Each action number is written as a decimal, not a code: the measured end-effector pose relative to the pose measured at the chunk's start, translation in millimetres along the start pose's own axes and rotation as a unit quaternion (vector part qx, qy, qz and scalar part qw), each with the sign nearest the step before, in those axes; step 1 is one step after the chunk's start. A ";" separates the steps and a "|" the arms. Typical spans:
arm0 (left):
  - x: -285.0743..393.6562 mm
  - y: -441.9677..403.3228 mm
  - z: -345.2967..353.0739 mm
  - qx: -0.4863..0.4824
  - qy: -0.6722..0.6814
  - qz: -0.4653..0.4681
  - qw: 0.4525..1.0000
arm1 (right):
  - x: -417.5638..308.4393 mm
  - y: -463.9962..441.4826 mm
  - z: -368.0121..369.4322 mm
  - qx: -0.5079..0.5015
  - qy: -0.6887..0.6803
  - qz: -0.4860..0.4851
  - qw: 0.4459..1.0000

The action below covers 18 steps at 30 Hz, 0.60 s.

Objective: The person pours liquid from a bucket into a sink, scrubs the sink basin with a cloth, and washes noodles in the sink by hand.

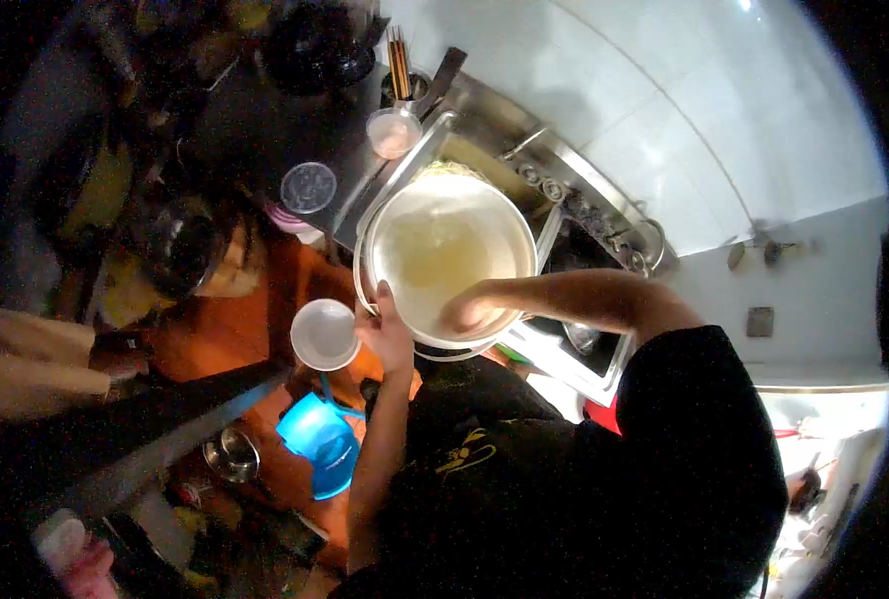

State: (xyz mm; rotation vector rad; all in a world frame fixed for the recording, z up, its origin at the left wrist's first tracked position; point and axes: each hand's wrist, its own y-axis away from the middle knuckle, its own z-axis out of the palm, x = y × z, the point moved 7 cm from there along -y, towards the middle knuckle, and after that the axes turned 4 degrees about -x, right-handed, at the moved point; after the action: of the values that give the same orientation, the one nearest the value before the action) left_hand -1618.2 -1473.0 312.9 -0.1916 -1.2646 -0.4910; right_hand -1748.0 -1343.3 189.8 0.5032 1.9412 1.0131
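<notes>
Clasping a large pot (512, 235) by its near-left rim, the left hand (393, 337) curls closed beside a white bowl (325, 335); inside, the right hand (472, 306) is blurred, finger opening and hold unclear.

Pot (510, 238): large, round and wide-mouthed, with pale walls and a light rim. Its mouth faces up toward the camera. Contents: a yellowish patch (435, 250) on the bottom, near the middle; whether liquid or residue cannot be determined. The left hand (391, 334) lies at the rim, thumb along the edge; the right hand (472, 307), blurred, reaches inside, close to the near wall.

Tub (321, 331): small, round, white, smooth inside. It is positioned just beside the left hand, mouth up; contact with the fingers cannot be confirmed.
</notes>
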 end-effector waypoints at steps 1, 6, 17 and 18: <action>-2.2 -2.1 1.6 -0.002 -0.006 0.019 1.000 | -49.1 20.3 -6.1 0.017 0.016 -0.020 1.000; -17.2 1.1 3.5 -0.039 0.116 0.000 0.992 | -110.8 2.5 -98.6 0.156 -0.310 -0.183 0.920; -2.9 1.0 5.3 -0.071 0.062 -0.023 0.995 | 39.0 -61.0 -148.7 0.331 0.175 0.238 0.896; -12.0 -0.8 1.1 -0.057 0.053 -0.013 0.997 | 30.7 -71.2 -149.0 0.295 0.243 0.235 0.894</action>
State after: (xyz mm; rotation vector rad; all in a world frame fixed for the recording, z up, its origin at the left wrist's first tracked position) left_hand -1622.0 -1470.3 301.8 -0.2425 -1.1365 -0.5895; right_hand -1886.9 -1433.0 160.6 1.1992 2.6748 0.8692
